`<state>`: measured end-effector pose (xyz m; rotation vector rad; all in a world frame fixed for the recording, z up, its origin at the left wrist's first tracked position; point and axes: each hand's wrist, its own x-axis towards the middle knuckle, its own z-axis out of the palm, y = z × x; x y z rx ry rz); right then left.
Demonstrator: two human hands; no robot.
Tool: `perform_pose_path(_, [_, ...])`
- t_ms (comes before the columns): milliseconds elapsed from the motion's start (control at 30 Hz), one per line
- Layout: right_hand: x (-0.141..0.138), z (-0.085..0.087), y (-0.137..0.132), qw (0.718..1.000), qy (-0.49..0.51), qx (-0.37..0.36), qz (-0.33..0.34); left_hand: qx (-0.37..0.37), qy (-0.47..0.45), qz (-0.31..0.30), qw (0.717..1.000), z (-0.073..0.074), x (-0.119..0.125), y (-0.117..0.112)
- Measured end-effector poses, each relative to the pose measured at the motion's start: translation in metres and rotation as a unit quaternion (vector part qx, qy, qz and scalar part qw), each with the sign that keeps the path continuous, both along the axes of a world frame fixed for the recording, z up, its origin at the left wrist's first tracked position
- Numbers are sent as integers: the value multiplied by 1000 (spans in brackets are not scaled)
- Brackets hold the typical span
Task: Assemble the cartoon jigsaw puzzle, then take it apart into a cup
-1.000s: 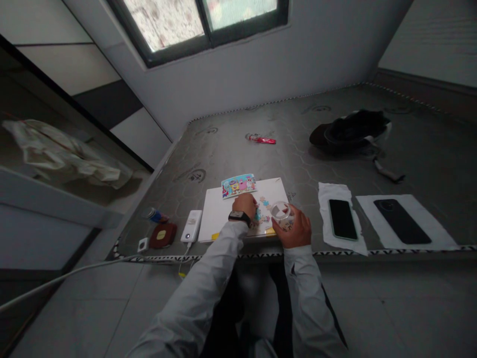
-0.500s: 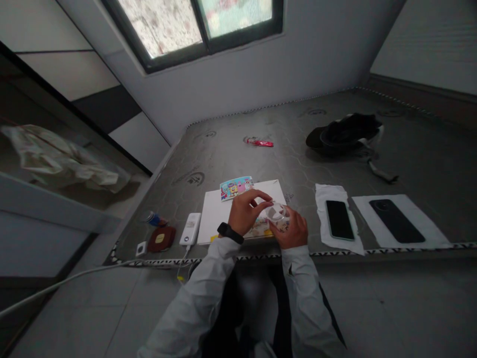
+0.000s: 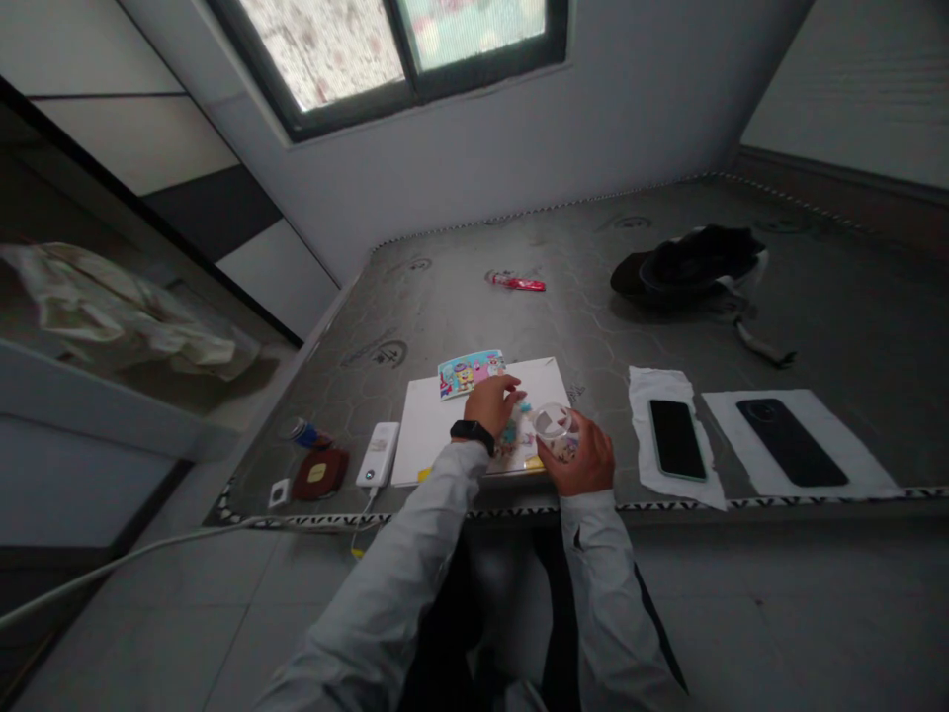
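Observation:
My right hand (image 3: 582, 457) is closed around a clear round ring (image 3: 553, 422) that looks like a roll of clear tape, tilted toward me. To its left, my left hand (image 3: 490, 400) hovers low over a white board (image 3: 424, 415), its fingers bent close together. Whatever lies between those fingertips is too small to make out. Small colourful pieces (image 3: 511, 433), some teal and some brownish, lie on the board's near right part, partly hidden by both hands. A bright cartoon card (image 3: 472, 374) rests across the board's far edge.
Left of the board are a white power bank (image 3: 378, 455) with a cable, a brown case (image 3: 320, 474) and a small white plug (image 3: 280, 493). Two phones (image 3: 677, 438) (image 3: 791, 441) lie on white tissues at right. Farther back are a red-wrapped item (image 3: 517, 283) and a dark cap (image 3: 689, 267).
My left hand has moved left, away from the clear ring, and now sits over the board. My right hand keeps its grip on the ring in nearly the same place.

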<state>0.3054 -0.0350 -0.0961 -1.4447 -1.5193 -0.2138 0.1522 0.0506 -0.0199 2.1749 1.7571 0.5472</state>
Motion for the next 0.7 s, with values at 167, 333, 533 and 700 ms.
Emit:
perform_pose_path(167, [3, 0, 0, 1000, 22, -6, -1, -44, 60, 14, 997, -22, 0, 17])
perform_pose_path(333, [6, 1, -1, 999, 30, -16, -13, -62, 65, 6, 996, -21, -10, 19])
perform_pose_path(533, [8, 1, -2, 999, 42, -21, -23, -67, 62, -19, 996, -15, -7, 16])
perform_pose_path(700, [9, 1, -3, 998, 53, -20, -23, -80, 94, -31, 992, -11, -7, 15])
